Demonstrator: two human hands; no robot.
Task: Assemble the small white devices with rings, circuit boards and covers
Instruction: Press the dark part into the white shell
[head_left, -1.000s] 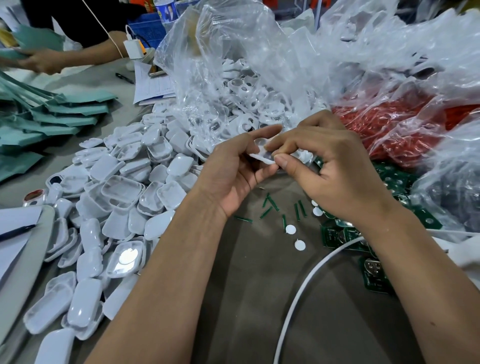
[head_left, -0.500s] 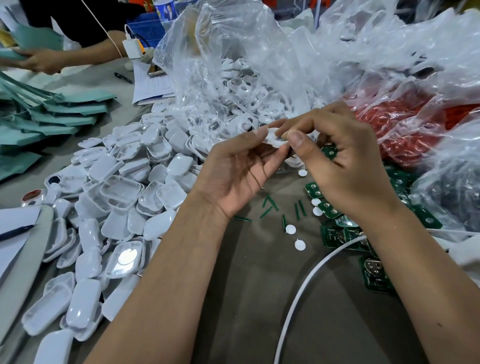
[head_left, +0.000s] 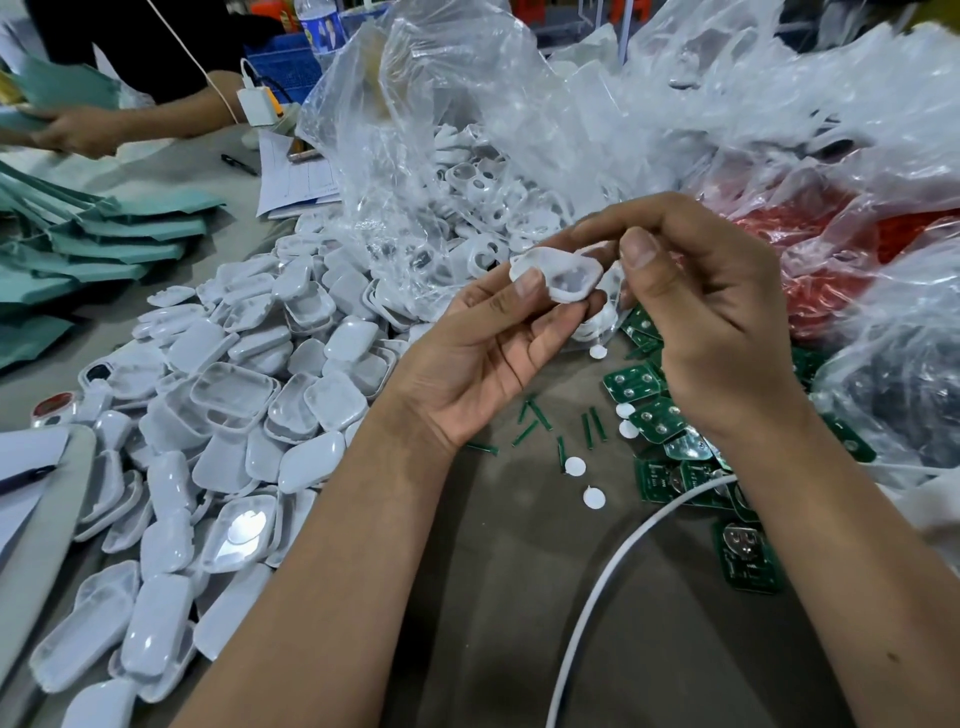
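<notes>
The left hand (head_left: 483, 358) held 1 small white shell (head_left: 558, 275) up above the desk (head_left: 519, 597), thumb on its near edge and fingers under it, hollow side tilted toward the face, probably so the inside could be seen while a part went in; the right hand (head_left: 711, 312) hovered against the shell's far side, its grip pinched with thumb and forefinger tips together, but whether anything sat between them I could not tell. Both hands worked just in front of the clear plastic bag (head_left: 441, 156) of white parts, which kept the supply close. To the left lay a heap of white covers (head_left: 234, 405), some hollow side up; to the right, green circuit boards (head_left: 670, 421) were scattered near the right wrist, with small white discs (head_left: 575, 466) and thin green strips (head_left: 530, 431) between. A white cable (head_left: 597, 597) curved across the brown surface. Farther off, another person's hand (head_left: 78, 130) sorted green sheets (head_left: 119, 244); a bag of red parts (head_left: 831, 270) sat behind.
</notes>
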